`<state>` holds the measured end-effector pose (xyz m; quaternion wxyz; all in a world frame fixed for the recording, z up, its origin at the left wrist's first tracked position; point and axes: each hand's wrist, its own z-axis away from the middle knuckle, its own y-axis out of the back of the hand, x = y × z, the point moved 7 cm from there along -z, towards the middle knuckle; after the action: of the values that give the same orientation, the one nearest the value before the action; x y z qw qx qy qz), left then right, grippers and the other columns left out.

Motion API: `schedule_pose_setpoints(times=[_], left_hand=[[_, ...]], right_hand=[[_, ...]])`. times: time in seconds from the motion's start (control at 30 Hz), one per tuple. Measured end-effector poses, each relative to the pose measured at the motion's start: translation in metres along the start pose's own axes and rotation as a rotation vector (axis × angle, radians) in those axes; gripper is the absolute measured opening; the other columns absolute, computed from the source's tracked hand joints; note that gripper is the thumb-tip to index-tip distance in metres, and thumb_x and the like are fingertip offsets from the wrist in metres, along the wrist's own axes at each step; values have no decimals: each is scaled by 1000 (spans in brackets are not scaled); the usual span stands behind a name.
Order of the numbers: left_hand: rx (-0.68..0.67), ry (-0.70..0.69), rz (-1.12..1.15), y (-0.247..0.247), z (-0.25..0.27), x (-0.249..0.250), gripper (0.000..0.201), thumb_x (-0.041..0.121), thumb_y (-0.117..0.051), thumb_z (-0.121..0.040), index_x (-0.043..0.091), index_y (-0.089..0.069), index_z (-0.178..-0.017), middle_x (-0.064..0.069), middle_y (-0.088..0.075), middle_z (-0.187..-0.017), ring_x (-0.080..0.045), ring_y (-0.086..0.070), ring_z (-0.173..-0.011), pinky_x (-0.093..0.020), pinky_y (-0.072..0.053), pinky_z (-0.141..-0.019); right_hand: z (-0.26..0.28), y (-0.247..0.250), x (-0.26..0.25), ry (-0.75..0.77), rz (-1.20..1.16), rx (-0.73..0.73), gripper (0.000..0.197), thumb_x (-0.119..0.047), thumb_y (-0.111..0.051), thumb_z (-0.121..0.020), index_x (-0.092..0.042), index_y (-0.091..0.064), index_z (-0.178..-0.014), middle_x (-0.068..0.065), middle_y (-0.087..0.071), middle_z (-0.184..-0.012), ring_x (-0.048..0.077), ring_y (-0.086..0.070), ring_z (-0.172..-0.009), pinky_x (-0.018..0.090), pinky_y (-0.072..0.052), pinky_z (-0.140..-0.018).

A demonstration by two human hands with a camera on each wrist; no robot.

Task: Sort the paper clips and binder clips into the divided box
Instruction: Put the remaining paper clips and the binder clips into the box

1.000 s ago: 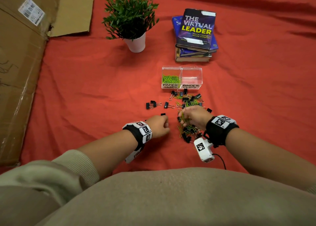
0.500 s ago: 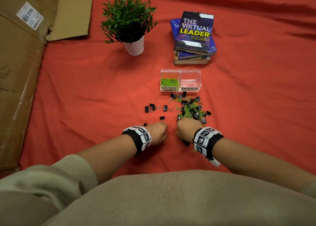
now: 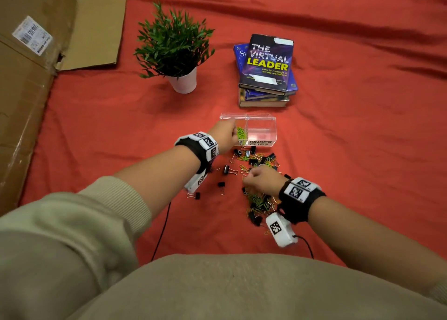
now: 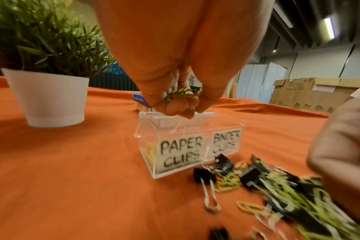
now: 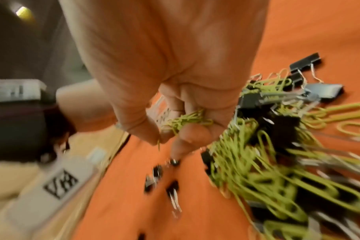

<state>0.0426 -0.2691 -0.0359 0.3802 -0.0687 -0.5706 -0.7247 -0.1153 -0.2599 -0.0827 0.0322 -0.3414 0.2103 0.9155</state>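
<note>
A clear divided box [image 3: 262, 123] [image 4: 146, 142] stands on the red cloth, labelled PAPER CLIPS on the left and BINDER CLIPS on the right. Green paper clips [image 3: 242, 133] lie in its left compartment. My left hand [image 3: 226, 135] [image 4: 180, 105] hovers over that compartment and grips a bunch of green paper clips [image 4: 182, 94]. A mixed pile of green paper clips and black binder clips [image 3: 258, 160] [image 5: 267, 154] lies in front of the box. Over the pile, my right hand [image 3: 260, 181] [image 5: 175, 129] grips a bunch of green paper clips [image 5: 187, 121].
A potted plant [image 3: 175, 51] in a white pot stands behind and left of the box. A stack of books [image 3: 266, 70] lies behind it. Flattened cardboard [image 3: 29, 77] covers the left edge. Loose binder clips [image 3: 227, 169] are scattered left of the pile.
My left hand has moved forward from beside the pile to above the paper clip compartment. My right hand has shifted forward and a little right over the pile.
</note>
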Motion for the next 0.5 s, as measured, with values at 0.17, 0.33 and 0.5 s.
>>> schedule_pose_setpoints(times=[0.17,0.33,0.5], left_hand=[[-48,-7,-159,3,-36,3,19,3,-46,-88,3,-55,-105,-17,-62,-109,-32,-58,-96,-36,-45,-77],[-124,-33,-215,-12,-41,0,25,2,-46,-90,3,-58,-111,-17,-62,-114,-32,-58,-106,-36,-47,-89],[161,-50,-75,-4,-8,-10,21,5,-51,-85,6,-60,-104,-15,-55,-113,-30,-51,-107,-37,-42,-93]], right_hand=[[-18,56,-32,28,-294,50,13,-4,-59,-82,-4,-63,-69,16,-62,-74,17,-49,-54,25,-41,-50],[-51,99,-65,71,-72,225,15,-15,-57,-88,-6,-64,-79,7,-59,-70,14,-50,-54,25,-43,-51],[-78,98,-97,158,202,341,20,-19,-57,-88,-2,-68,-85,15,-69,-81,23,-59,-68,37,-53,-71]])
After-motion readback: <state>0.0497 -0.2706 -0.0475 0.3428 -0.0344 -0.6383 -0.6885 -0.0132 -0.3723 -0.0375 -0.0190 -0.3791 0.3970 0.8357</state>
